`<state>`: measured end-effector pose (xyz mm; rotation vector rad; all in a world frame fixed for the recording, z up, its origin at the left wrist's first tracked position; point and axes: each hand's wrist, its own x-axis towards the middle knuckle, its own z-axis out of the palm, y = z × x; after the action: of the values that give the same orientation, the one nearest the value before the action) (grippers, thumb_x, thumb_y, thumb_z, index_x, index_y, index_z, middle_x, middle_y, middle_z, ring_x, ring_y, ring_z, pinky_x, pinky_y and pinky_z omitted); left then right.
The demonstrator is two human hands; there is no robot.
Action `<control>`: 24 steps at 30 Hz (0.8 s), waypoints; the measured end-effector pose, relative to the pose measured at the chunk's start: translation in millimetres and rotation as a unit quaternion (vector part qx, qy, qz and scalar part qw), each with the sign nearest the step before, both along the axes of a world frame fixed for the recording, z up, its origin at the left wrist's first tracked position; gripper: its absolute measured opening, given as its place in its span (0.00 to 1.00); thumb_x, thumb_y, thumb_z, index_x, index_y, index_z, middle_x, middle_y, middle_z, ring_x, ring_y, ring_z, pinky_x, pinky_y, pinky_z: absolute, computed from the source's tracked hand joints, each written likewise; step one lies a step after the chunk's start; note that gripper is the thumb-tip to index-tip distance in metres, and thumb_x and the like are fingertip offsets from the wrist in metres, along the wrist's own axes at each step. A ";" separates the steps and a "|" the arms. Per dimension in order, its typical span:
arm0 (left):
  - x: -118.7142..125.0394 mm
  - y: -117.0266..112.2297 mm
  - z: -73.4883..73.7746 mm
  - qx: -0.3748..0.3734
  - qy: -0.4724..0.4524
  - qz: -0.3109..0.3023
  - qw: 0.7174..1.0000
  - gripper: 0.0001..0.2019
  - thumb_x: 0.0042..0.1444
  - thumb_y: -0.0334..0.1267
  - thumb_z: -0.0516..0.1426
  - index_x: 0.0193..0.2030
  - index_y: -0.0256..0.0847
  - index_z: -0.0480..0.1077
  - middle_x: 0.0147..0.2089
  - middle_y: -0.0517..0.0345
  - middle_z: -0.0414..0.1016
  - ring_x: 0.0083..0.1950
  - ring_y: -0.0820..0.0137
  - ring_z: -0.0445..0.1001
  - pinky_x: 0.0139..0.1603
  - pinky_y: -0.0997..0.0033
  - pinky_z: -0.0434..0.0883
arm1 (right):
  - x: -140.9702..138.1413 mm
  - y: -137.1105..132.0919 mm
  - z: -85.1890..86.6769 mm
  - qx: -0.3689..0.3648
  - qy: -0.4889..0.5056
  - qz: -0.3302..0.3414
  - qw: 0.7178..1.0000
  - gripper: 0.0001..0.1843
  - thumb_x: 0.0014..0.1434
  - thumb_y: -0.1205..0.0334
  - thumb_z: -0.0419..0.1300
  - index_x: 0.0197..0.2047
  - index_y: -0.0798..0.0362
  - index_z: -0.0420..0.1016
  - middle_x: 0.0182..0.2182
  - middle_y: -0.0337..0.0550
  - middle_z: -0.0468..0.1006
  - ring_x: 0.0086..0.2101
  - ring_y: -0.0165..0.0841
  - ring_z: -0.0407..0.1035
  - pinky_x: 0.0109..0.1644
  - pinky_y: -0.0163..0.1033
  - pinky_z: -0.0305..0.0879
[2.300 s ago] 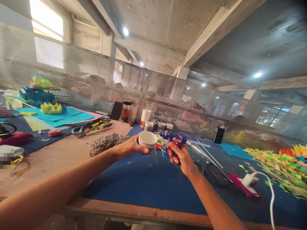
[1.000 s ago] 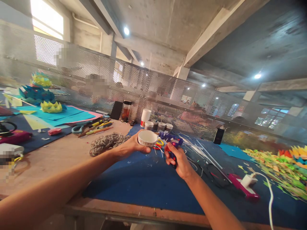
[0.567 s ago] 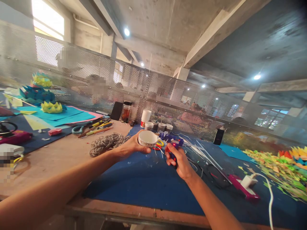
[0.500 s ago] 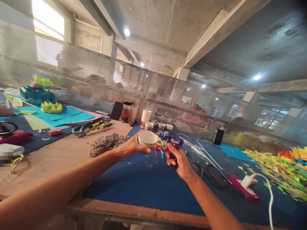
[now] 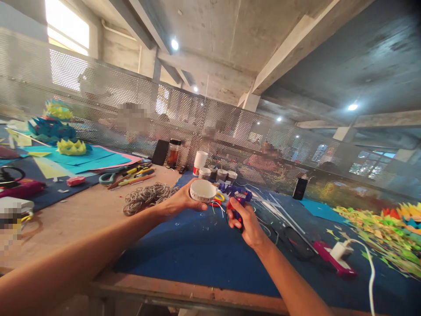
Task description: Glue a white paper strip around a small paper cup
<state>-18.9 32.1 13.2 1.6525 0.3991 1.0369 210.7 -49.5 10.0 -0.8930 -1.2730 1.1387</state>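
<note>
My left hand [image 5: 189, 199] is closed round the side of a white paper cup [image 5: 203, 192] with small dark print, its open mouth turned up and partly toward me. In my right hand [image 5: 245, 221] is a dark blue glue gun [image 5: 241, 196], gripped by its handle, with a small red light showing at the back. The gun points away and to the left, just right of the cup and apart from it. Behind the cup lie scissors [image 5: 219, 198] with red and yellow handles, partly hidden. A tangled heap of grey-brown cord loops [image 5: 148, 197] lies left of my left hand.
Several small cups [image 5: 222, 175] and a taller white cup [image 5: 200, 160] stand before the perforated metal screen [image 5: 210, 127]. White sticks [image 5: 283, 208] lie right of the gun. Farther right are a magenta power strip [image 5: 335, 259] with a white plug and heaped paper leaves [image 5: 378, 232].
</note>
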 end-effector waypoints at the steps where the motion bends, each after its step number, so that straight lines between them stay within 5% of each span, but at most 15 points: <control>1: 0.0 0.0 -0.1 -0.001 0.000 0.000 1.000 0.36 0.39 0.39 0.75 0.57 0.39 0.71 0.53 0.49 0.77 0.53 0.60 0.73 0.54 0.63 0.68 | -0.1 -0.2 0.2 0.000 0.000 -0.002 1.000 0.22 0.60 0.41 0.66 0.34 0.54 0.77 0.23 0.33 0.70 0.16 0.20 0.50 0.23 0.32 0.60; 24: -1.1 3.2 -1.3 0.001 -0.015 0.000 1.000 0.38 0.42 0.39 0.74 0.61 0.39 0.68 0.54 0.48 0.76 0.54 0.59 0.73 0.56 0.61 0.67 | 0.3 3.8 0.3 -0.005 0.041 -0.016 0.999 0.22 0.60 0.42 0.67 0.33 0.55 0.78 0.23 0.35 0.71 0.15 0.18 0.49 0.23 0.31 0.60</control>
<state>-19.9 35.3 11.9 1.6371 0.3777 1.0617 211.1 -45.7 10.3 -0.8628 -1.1838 1.1451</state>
